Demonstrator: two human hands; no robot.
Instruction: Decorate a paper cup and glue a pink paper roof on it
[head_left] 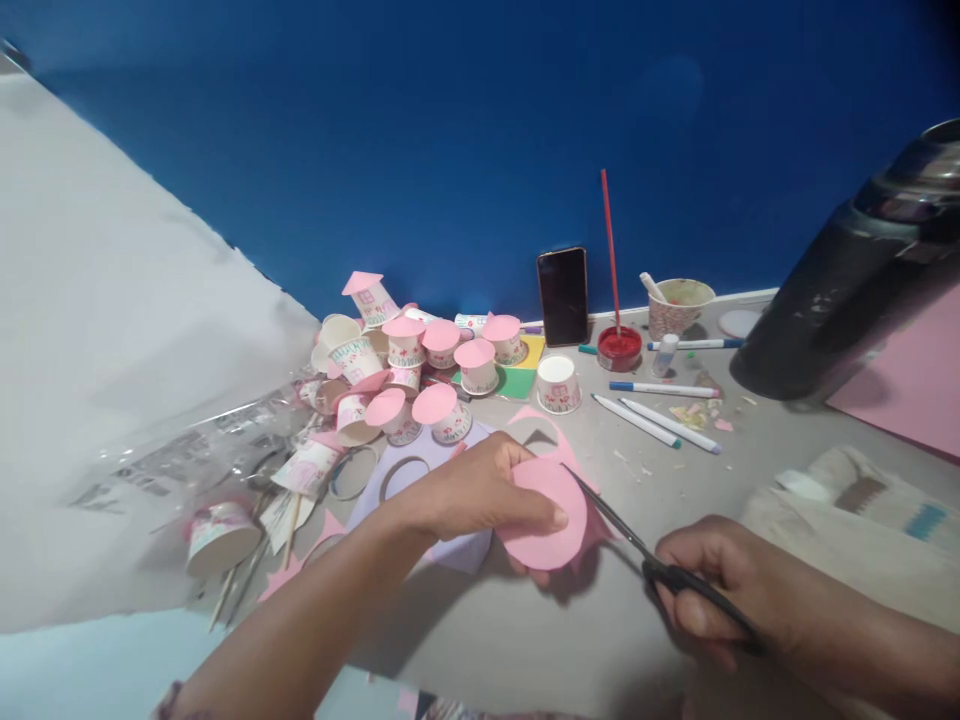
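A round pink paper disc (541,535) is pinched in my left hand (501,490), thumb on top and fingers beneath. Around the handles of black scissors (619,522) my right hand (709,580) is closed. The scissor blades point up and left, their tips at the disc's upper right edge. A pink offcut (595,525) shows behind the disc, near the blades. Just beyond the disc lies another pink paper scrap (536,422) with a curved cut-out. An upright decorated paper cup (558,386) without a pink top stands farther back.
Several small paper cups with pink cone tops (442,405) crowd the left back. Markers (664,389), a phone (564,297), a red pot (619,350) with a stick and a glue-stained cup (675,308) stand along the blue wall. A dark flask (832,270) and a cloth (847,520) are at right.
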